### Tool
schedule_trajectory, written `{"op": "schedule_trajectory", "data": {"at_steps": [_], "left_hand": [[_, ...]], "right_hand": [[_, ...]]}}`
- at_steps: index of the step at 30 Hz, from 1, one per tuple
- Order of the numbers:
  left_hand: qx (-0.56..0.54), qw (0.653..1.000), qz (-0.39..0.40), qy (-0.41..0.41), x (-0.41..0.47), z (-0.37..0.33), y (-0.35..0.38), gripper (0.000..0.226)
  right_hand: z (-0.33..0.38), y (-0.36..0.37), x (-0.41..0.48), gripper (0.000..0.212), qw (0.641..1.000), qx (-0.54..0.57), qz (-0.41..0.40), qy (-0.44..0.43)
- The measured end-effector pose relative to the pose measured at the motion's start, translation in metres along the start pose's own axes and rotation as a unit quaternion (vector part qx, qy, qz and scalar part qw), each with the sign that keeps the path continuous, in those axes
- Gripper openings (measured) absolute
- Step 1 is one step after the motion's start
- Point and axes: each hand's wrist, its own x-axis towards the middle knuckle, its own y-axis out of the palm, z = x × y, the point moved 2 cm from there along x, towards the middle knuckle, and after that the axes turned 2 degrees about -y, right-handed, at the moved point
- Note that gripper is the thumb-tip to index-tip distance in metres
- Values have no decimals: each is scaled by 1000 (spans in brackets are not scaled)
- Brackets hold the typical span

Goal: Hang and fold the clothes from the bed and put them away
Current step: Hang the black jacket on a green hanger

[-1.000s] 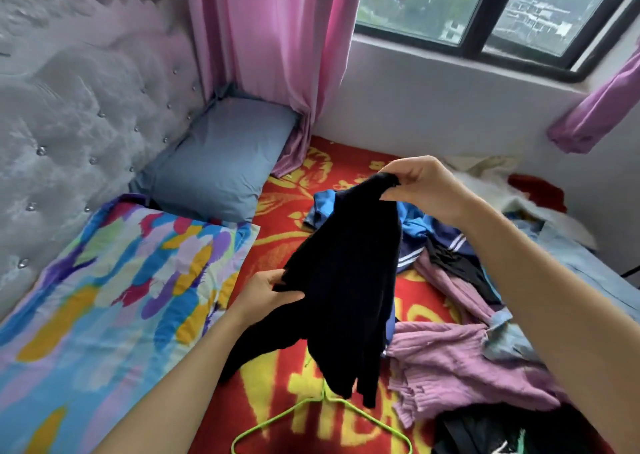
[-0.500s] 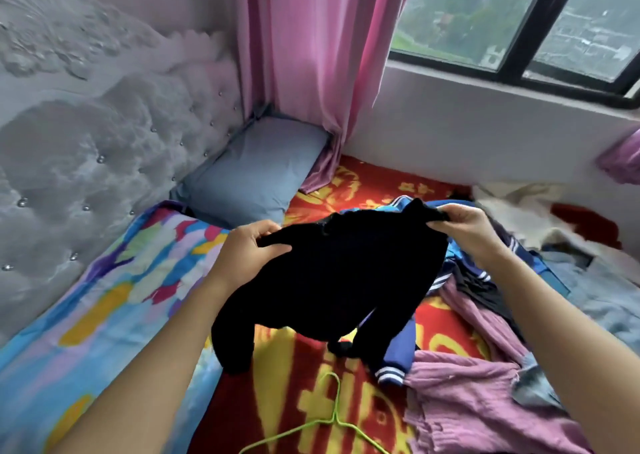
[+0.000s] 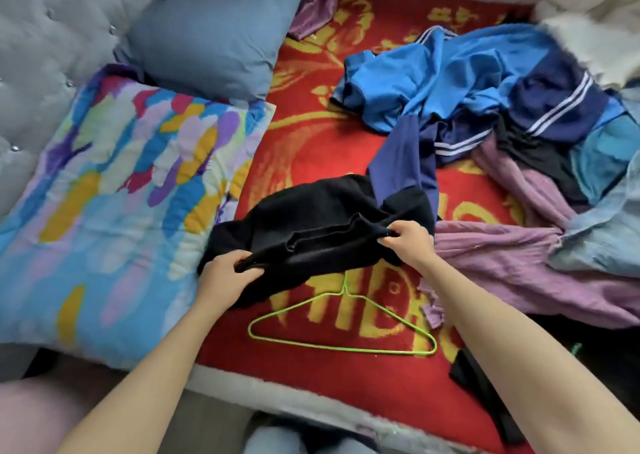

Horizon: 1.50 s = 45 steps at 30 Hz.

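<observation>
A black garment (image 3: 311, 218) lies spread across the red and yellow bed cover (image 3: 311, 148). My left hand (image 3: 225, 277) grips its near left edge and my right hand (image 3: 408, 242) pinches its near right edge, holding a fold stretched between them. A green wire hanger (image 3: 346, 329) lies flat on the cover just in front of the garment, its hook tucked under the black cloth. A heap of clothes sits to the right: a blue striped top (image 3: 467, 83), a purple garment (image 3: 519, 263) and a light blue piece (image 3: 609, 232).
A colourful patterned pillow (image 3: 121, 194) and a grey-blue pillow (image 3: 207, 34) lie at the left, against the padded grey headboard (image 3: 45, 38). A dark item (image 3: 485, 398) rests at the bed's near right edge. The bed's front edge (image 3: 311, 394) runs below the hanger.
The black garment, held up in the air earlier, has come down onto the bed cover with both hands still on it. The view has tilted down towards the bed.
</observation>
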Motion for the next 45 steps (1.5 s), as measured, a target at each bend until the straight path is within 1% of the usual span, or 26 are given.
{"op": "schedule_trajectory", "data": {"at_steps": [1, 3, 5, 6, 8, 10, 11, 14, 17, 19, 20, 23, 25, 27, 28, 30, 31, 33, 34, 36, 37, 39, 41, 43, 45], "left_hand": [[-7, 1000, -19, 4, 4, -3, 0, 24], [-18, 999, -43, 14, 17, -13, -3, 28], [-18, 999, -45, 18, 30, -19, -1, 30], [-6, 999, -38, 14, 34, -19, 4, 31], [17, 999, -27, 1, 35, -15, 17, 35], [28, 999, -29, -14, 30, -8, 30, 36], [30, 999, -33, -21, 27, -5, 36, 36], [29, 999, -34, -10, 20, 6, 48, 36], [24, 999, -26, -2, 13, 18, 53, 35], [20, 999, -25, 3, 8, 20, 54, 35], [18, 999, -26, 8, 6, 20, 55, 34], [14, 999, -28, 24, 1, 20, 56, 32], [18, 999, -25, 37, -2, 22, 56, 30], [20, 998, -18, 53, -4, 24, 53, 27], [26, 998, -14, 59, -4, 26, 52, 25], [46, 996, -7, 70, -2, 32, 50, 21], [50, 996, -4, 70, -1, 34, 50, 18], [37, 998, 7, 45, -1, 36, 49, 13], [25, 999, 12, 25, -2, 36, 48, 13], [6, 1000, 12, -8, -2, 37, 48, 23], [1, 1000, 7, -14, -2, 38, 48, 27], [0, 1000, 4, -17, -3, 36, 48, 25], [18, 1000, 2, -1, -5, 32, 49, 20], [38, 999, -3, 25, -7, 30, 51, 18], [43, 998, -5, 36, -10, 28, 52, 20]], "right_hand": [[9, -8, 7, 22, 999, -27, -43, -20], [29, -23, 19, 33, 989, -42, -125, -62], [35, -20, 23, 42, 982, -28, -168, -84], [31, -10, 22, 41, 981, -22, -174, -83], [12, 21, 8, 32, 987, -34, -146, -53], [-14, 57, -8, 25, 994, -89, -66, -1], [-26, 73, -15, 25, 993, -112, -20, 24], [-49, 110, -27, 33, 987, -114, 88, 75], [-54, 137, -30, 50, 977, -124, 163, 58], [-55, 150, -31, 60, 972, -146, 180, 43], [-56, 155, -31, 64, 970, -167, 174, 34], [-58, 168, -37, 65, 956, -240, 168, 16], [-62, 178, -45, 57, 958, -207, 191, 56], [-67, 184, -49, 44, 969, -90, 210, 94], [-66, 183, -48, 38, 969, -24, 229, 92], [-60, 173, -45, 34, 956, 80, 271, 75], [-58, 162, -43, 34, 948, 115, 287, 74], [-58, 134, -39, 31, 933, 149, 317, 87], [-61, 118, -38, 25, 930, 144, 326, 83], [-69, 86, -34, 12, 937, 79, 335, 56], [-73, 72, -32, 18, 941, 40, 333, 34], [-76, 47, -28, 33, 944, -11, 330, 13], [-73, 26, -26, 35, 941, -32, 337, 3], [-67, 8, -23, 32, 952, -21, 305, -1], [-58, -8, -23, 29, 969, 43, 242, -8]]}}
